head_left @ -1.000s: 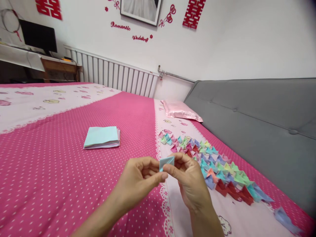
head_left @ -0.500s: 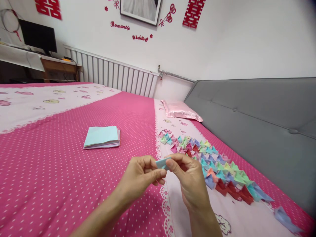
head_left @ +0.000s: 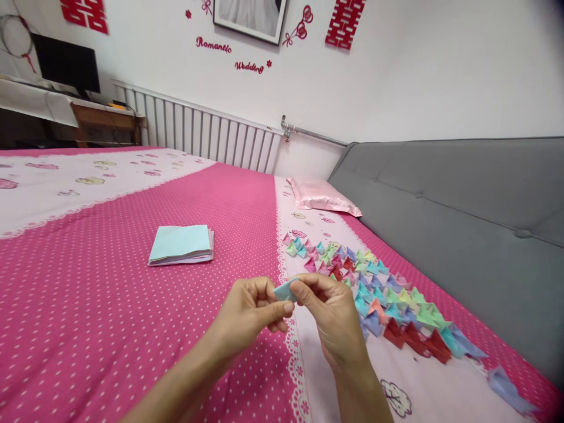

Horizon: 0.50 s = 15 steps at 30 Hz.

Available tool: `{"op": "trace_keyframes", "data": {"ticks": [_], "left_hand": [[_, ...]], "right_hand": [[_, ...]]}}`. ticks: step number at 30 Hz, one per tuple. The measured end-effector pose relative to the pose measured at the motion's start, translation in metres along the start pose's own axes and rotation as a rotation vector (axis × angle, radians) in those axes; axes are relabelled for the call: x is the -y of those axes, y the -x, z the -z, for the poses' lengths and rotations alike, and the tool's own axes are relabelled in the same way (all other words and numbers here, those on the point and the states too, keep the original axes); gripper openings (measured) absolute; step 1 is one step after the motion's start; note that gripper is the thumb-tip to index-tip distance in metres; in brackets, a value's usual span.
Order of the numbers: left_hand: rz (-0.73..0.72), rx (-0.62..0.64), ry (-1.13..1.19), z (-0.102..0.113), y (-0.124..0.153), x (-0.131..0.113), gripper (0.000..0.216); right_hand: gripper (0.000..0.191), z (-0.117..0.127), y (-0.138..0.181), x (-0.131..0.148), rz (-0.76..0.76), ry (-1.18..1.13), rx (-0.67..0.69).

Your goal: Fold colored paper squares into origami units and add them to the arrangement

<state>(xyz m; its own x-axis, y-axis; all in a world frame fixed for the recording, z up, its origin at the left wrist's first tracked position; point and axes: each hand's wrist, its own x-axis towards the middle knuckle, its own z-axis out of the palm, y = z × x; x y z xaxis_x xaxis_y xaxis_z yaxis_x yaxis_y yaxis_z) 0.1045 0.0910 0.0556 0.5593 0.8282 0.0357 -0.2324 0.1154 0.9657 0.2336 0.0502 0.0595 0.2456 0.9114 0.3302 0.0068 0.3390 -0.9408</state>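
Note:
A small light-blue folded paper is pinched between my two hands above the bed. My left hand grips its left end with thumb and fingers. At the other end, my right hand has its thumb and forefinger closed on the paper; the fingers cover part of it. Beyond and to the right of my right hand lie many folded paper boats in blue, green, red, pink, purple and yellow. A stack of square paper sheets, light blue on top, rests on the bed left of my hands.
The bedspread is pink with white dots and pale printed bands. A pink pillow lies against the grey headboard. Behind the bed are a white radiator and a desk with a black monitor.
The folded paper has shifted slightly left with my right hand and tilts more now. My left hand keeps nearly the same place. The stack and the boats lie as before.

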Motion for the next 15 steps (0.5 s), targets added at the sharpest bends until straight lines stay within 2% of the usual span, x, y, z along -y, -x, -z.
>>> {"op": "trace_keyframes", "data": {"ticks": [4,8,15], "left_hand": [[-0.034,-0.011,0.029,0.0039,-0.0042,0.0023,0.025],[-0.047,-0.010,0.016,0.0046,-0.0049,0.0027,0.026],[-0.141,-0.049,-0.225,0.0036,-0.0019,-0.0042,0.020]], "right_hand": [[0.014,0.0020,-0.0021,0.0009,-0.052,-0.052,0.063],[0.009,0.0034,-0.0023,0.0004,-0.045,-0.055,0.014],[0.009,0.0063,-0.0008,0.0002,0.000,0.041,0.018]]}}
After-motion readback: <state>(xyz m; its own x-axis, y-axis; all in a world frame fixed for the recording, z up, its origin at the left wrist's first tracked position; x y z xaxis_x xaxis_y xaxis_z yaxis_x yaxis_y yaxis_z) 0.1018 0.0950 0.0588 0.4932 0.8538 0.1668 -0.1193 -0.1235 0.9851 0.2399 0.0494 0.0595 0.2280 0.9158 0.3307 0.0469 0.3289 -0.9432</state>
